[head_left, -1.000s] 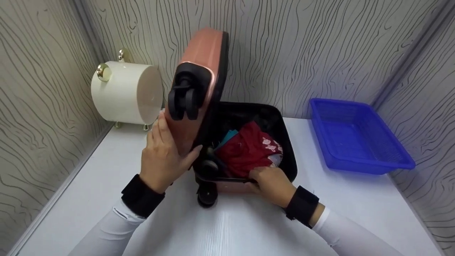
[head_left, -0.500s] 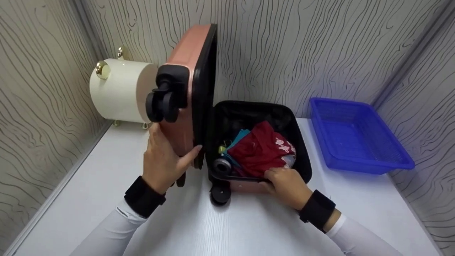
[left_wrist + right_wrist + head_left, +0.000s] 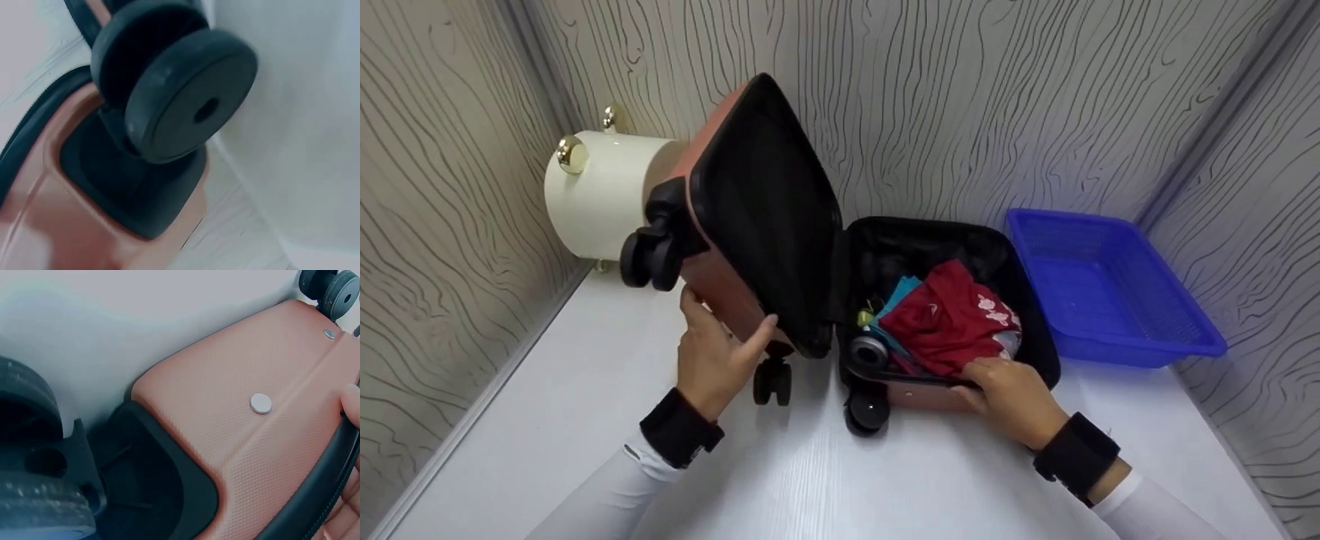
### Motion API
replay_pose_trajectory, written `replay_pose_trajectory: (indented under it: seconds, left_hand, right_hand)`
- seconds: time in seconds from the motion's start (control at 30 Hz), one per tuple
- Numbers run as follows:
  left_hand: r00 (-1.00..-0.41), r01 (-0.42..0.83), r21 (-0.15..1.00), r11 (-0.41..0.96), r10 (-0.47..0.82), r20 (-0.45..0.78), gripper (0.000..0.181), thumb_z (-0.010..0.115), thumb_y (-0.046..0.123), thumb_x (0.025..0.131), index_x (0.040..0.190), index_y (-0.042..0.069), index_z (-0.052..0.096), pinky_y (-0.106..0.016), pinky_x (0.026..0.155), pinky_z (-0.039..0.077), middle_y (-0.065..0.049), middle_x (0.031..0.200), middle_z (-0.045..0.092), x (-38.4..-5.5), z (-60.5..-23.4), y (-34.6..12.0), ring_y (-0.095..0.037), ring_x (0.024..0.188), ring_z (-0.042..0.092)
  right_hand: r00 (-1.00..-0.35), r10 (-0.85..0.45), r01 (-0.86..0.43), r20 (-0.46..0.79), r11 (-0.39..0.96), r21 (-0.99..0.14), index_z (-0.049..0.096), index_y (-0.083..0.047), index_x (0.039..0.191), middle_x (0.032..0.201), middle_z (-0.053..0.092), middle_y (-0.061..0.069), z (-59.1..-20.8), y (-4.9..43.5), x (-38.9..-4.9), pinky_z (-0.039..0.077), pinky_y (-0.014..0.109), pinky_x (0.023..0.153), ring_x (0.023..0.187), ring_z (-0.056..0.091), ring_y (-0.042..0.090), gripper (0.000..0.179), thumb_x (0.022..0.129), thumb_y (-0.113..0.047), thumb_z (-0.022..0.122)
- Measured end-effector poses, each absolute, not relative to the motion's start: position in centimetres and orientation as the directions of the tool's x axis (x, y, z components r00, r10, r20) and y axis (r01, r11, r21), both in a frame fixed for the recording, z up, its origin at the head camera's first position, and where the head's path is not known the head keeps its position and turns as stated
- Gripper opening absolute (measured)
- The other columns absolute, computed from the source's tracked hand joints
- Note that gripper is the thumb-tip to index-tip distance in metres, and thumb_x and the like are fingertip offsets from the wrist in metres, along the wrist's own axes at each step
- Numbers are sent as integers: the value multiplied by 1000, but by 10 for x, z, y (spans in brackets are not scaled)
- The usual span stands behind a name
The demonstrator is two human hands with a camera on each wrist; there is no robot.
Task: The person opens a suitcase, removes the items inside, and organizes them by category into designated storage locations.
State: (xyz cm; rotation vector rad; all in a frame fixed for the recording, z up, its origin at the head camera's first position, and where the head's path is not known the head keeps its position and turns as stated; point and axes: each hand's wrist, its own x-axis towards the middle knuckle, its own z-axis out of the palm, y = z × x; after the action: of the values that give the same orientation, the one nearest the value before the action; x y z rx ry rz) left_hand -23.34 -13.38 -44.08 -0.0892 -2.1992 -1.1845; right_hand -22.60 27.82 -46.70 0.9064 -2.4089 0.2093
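Observation:
A rose-pink suitcase stands opened in the head view, its black-lined lid (image 3: 765,202) tilted left of the base (image 3: 934,397). My left hand (image 3: 712,360) holds the lid's near side, thumb at the rim and fingers against the outer shell. Gripping the base's front rim is my right hand (image 3: 1012,394), its thumb outside; its other fingertips are hidden. Inside the base lie a red cloth (image 3: 945,319) with white flower prints, a teal cloth (image 3: 901,291), a grey round thing (image 3: 868,351) and a small yellow-green thing (image 3: 865,315). A caster wheel (image 3: 188,95) fills the left wrist view.
A cream cylinder (image 3: 596,195) with gold knobs stands behind the lid at the left. To the base's right is a blue plastic basket (image 3: 1117,349). Patterned walls (image 3: 922,112) enclose the white table (image 3: 840,480).
The lid has swung further left and down with my left hand on it, baring its black inside. My right hand and the base have shifted right.

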Motion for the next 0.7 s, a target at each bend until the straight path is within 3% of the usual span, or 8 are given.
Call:
replay_pose_trajectory:
  seconds: [0.17,0.33,0.53,0.7]
  left_hand:
    - [-847,382,830,407,-204,490,106,85,27,94,163,-3,11,-52,91,60,-27,150,50,-234,-454,-131,-37,118,70]
    - [-874,361,900,246,-248,418,97,81,16,96,161,-5,13,-51,107,51,-24,152,42,-236,-464,-134,-33,131,57]
    - [-924,203,968,146,-300,239,79,75,17,100,154,-6,21,-38,103,44,-23,141,43,-236,-477,-142,-30,122,53]
    - [-954,81,994,72,-283,98,65,71,20,103,145,-3,27,-25,85,49,-14,119,55,-234,-486,-147,-20,99,59]
  right_hand:
    - [-655,-524,-616,544,787,16,66,-16,78,73,66,-3,-468,286,-225,55,37,59,69,68,18,28,82,-18,93]
    - [-643,-517,-620,564,784,11,69,-14,80,77,70,-1,-471,288,-228,58,39,65,73,69,20,25,82,-18,93]
    - [-616,-523,-657,590,753,-19,71,-12,84,79,69,-2,-477,289,-231,57,39,72,76,66,18,21,81,-12,93]
    - [-616,-521,-664,591,747,-32,71,-12,86,80,68,-2,-480,288,-233,56,39,72,77,64,17,21,82,-10,92]
